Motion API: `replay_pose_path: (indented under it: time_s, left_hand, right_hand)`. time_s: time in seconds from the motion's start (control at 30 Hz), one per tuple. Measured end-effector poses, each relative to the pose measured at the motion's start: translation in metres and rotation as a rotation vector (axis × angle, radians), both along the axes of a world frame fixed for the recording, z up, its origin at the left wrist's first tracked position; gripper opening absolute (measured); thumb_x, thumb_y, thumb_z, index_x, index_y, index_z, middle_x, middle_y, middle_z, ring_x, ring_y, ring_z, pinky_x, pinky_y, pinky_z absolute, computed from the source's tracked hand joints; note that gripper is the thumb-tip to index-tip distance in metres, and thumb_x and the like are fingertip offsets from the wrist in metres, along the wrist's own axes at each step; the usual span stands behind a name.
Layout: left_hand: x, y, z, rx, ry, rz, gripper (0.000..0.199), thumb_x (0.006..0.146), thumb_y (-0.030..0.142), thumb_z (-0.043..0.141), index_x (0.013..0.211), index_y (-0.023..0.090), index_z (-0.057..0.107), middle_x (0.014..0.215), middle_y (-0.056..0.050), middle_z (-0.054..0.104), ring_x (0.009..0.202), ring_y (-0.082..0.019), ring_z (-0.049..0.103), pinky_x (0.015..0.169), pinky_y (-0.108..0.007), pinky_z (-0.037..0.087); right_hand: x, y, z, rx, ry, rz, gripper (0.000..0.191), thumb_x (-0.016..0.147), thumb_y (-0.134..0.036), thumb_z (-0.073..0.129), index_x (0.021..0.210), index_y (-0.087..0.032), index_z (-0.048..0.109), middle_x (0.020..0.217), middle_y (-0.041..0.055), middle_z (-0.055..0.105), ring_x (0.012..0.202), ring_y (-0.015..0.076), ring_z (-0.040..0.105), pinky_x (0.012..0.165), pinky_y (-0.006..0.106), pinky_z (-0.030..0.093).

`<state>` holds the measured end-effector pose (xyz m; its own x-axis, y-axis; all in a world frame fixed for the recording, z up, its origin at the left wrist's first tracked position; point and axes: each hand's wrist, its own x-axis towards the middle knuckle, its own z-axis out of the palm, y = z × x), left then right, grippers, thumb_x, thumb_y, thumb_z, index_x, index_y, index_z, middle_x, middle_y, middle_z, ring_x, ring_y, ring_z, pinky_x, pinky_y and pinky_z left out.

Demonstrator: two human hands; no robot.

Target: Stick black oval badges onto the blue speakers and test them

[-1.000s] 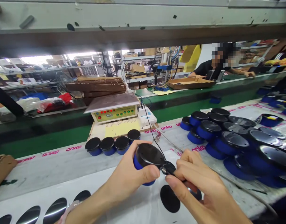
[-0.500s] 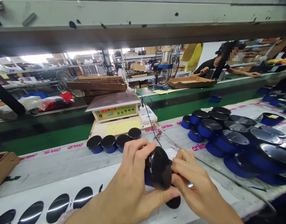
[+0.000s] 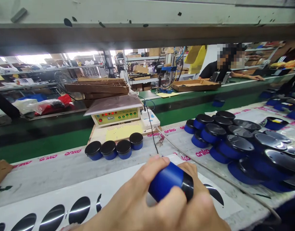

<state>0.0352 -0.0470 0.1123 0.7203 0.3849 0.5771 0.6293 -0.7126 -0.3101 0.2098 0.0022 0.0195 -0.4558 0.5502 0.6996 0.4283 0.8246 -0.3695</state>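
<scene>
Between my two hands is a blue round housing (image 3: 165, 181) with a black end, tilted so that its blue side faces up and its black end points right. My left hand (image 3: 135, 195) is closed around its left part, with fingers over the top. My right hand (image 3: 202, 202) grips the black end from the right; some of its fingers are hidden behind the housing. Below both hands lies a white sheet (image 3: 113, 181) carrying several glossy black ovals (image 3: 79, 210). Another black oval (image 3: 214, 194) shows just right of my right hand.
Several blue housings with black tops (image 3: 123, 149) stand in a row behind my hands. A large pile of similar ones (image 3: 239, 146) is at the right. A control box (image 3: 116, 117), a grey cable (image 3: 224, 178) and a green conveyor (image 3: 171, 110) lie beyond. A co-worker (image 3: 207, 70) sits across.
The housing has turned: its black ON/OFF face no longer shows and its blue side is up. My right hand has moved in closer around it. The view has shifted slightly right.
</scene>
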Motion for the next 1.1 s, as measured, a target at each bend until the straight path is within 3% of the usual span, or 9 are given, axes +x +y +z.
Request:
replay_pose_path:
  time_s: [0.1, 0.2, 0.3, 0.4, 0.57, 0.73, 0.83, 0.97, 1.1]
  left_hand:
    - [0.004, -0.003, 0.011, -0.012, 0.076, 0.007, 0.046, 0.08, -0.009, 0.044, 0.1, 0.025, 0.067, 0.054, 0.009, 0.045, 0.057, -0.01, 0.062, 0.1, -0.038, 0.049]
    - [0.005, -0.003, 0.018, -0.083, 0.103, 0.003, 0.05, 0.079, -0.01, 0.038, 0.092, 0.026, 0.07, 0.053, 0.007, 0.048, 0.063, -0.014, 0.067, 0.09, -0.036, 0.056]
    - [0.003, -0.002, 0.019, -0.2, 0.118, -0.002, 0.044, 0.082, -0.004, 0.038, 0.083, 0.024, 0.071, 0.053, 0.005, 0.048, 0.063, -0.016, 0.068, 0.095, -0.041, 0.053]
    - [-0.001, -0.001, 0.015, -0.243, 0.034, -0.002, 0.041, 0.084, -0.002, 0.038, 0.09, 0.023, 0.07, 0.058, 0.005, 0.05, 0.062, -0.014, 0.067, 0.101, -0.043, 0.047]
    - [-0.007, 0.002, 0.0, -0.126, 0.03, 0.031, 0.03, 0.084, 0.001, 0.047, 0.095, 0.024, 0.065, 0.077, 0.0, 0.056, 0.073, -0.016, 0.066, 0.098, -0.046, 0.048]
    - [-0.013, 0.005, -0.01, -0.176, 0.005, 0.03, 0.021, 0.084, 0.013, 0.055, 0.101, 0.024, 0.059, 0.089, -0.004, 0.054, 0.104, -0.028, 0.06, 0.096, -0.044, 0.049]
    - [-0.018, 0.008, -0.011, -0.305, -0.047, 0.033, 0.03, 0.088, 0.023, 0.055, 0.118, 0.022, 0.052, 0.102, -0.009, 0.053, 0.108, -0.027, 0.057, 0.096, -0.041, 0.049]
    - [-0.02, 0.023, -0.014, -0.615, -0.08, 0.08, 0.063, 0.084, 0.045, 0.06, 0.136, 0.018, 0.035, 0.122, -0.015, 0.05, 0.11, -0.026, 0.057, 0.09, -0.034, 0.053]
    - [-0.018, 0.059, -0.026, -0.705, -0.203, 0.078, 0.052, 0.081, 0.032, 0.063, 0.128, 0.021, 0.043, 0.122, -0.01, 0.052, 0.106, -0.023, 0.059, 0.089, -0.033, 0.052]
  right_hand:
    - [0.0, -0.002, -0.003, -0.047, 0.037, 0.054, 0.02, 0.083, -0.007, 0.041, 0.092, -0.025, 0.044, 0.074, 0.002, 0.055, 0.068, 0.0222, 0.054, 0.065, 0.037, 0.043]
    - [-0.002, -0.006, -0.004, -0.052, 0.095, 0.056, 0.024, 0.083, -0.006, 0.039, 0.095, -0.026, 0.046, 0.074, 0.0029, 0.053, 0.073, 0.0237, 0.054, 0.067, 0.039, 0.043]
    - [-0.005, -0.008, -0.004, -0.021, 0.144, 0.093, 0.025, 0.082, -0.006, 0.04, 0.096, -0.025, 0.048, 0.073, 0.0026, 0.052, 0.073, 0.0235, 0.053, 0.068, 0.04, 0.042]
    - [-0.006, -0.008, -0.005, -0.028, 0.164, 0.163, 0.026, 0.08, -0.006, 0.044, 0.099, -0.022, 0.05, 0.075, 0.0025, 0.054, 0.071, 0.0216, 0.052, 0.068, 0.041, 0.041]
    - [-0.007, -0.01, -0.003, -0.06, 0.159, 0.158, 0.018, 0.081, -0.004, 0.044, 0.087, -0.02, 0.049, 0.077, 0.0008, 0.057, 0.071, 0.0174, 0.051, 0.07, 0.035, 0.041]
    - [-0.004, -0.012, -0.001, -0.064, 0.157, 0.125, 0.017, 0.083, -0.004, 0.044, 0.079, -0.021, 0.045, 0.073, -0.0004, 0.054, 0.07, 0.0162, 0.05, 0.072, 0.033, 0.041]
    - [-0.001, -0.012, -0.001, -0.133, 0.127, 0.144, 0.016, 0.088, -0.008, 0.045, 0.079, -0.021, 0.045, 0.074, 0.0005, 0.054, 0.073, 0.0165, 0.051, 0.071, 0.031, 0.043]
    - [0.005, -0.008, 0.0, -0.21, -0.016, 0.214, 0.016, 0.094, -0.013, 0.041, 0.082, -0.02, 0.049, 0.077, 0.0017, 0.056, 0.074, 0.0163, 0.052, 0.07, 0.031, 0.043]
    - [0.023, 0.0, -0.001, -0.016, -0.094, -0.002, 0.015, 0.091, -0.008, 0.043, 0.083, -0.018, 0.051, 0.07, 0.0004, 0.054, 0.064, 0.015, 0.049, 0.069, 0.034, 0.038]
